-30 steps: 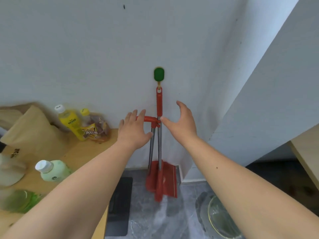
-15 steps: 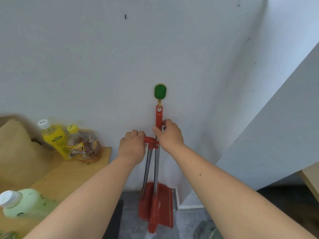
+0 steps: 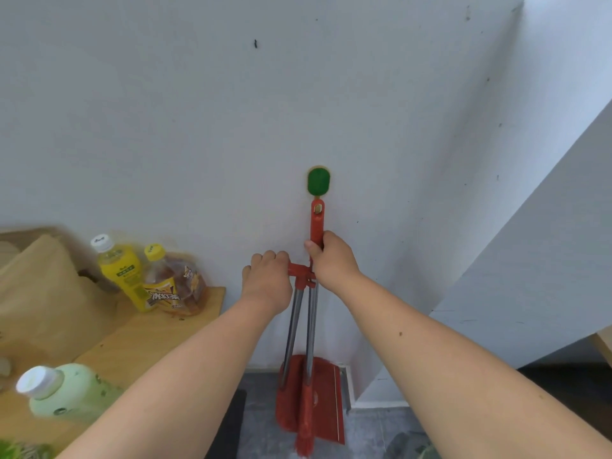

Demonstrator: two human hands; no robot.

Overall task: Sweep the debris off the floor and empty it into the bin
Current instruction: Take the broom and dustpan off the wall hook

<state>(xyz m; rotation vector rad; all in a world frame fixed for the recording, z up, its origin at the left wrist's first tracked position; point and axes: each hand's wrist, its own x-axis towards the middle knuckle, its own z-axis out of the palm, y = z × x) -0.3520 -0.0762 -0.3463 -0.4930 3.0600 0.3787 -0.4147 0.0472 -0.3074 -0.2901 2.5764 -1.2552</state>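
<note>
A red broom (image 3: 317,223) hangs by its handle tip from a green wall hook (image 3: 318,181). Its steel shaft runs down to red bristles (image 3: 304,438) near the floor. Clipped beside it is a red dustpan (image 3: 323,405) with its own steel shaft and a red crossbar handle (image 3: 298,270). My right hand (image 3: 331,260) is closed around the red broom handle just under the hook. My left hand (image 3: 266,281) is closed on the left end of the dustpan's crossbar handle. No debris or bin shows in the head view.
A wooden table (image 3: 159,336) stands at the left with a yellow drink bottle (image 3: 121,271), an iced-tea bottle (image 3: 162,286), a pale green bottle (image 3: 63,390) and a brown paper bag (image 3: 43,293). A slanted white panel (image 3: 536,276) rises on the right. Grey floor (image 3: 374,432) lies below.
Both hands went from open in front of the handles to closed on them. The view has tilted upward, so the hook and handles sit lower in frame.
</note>
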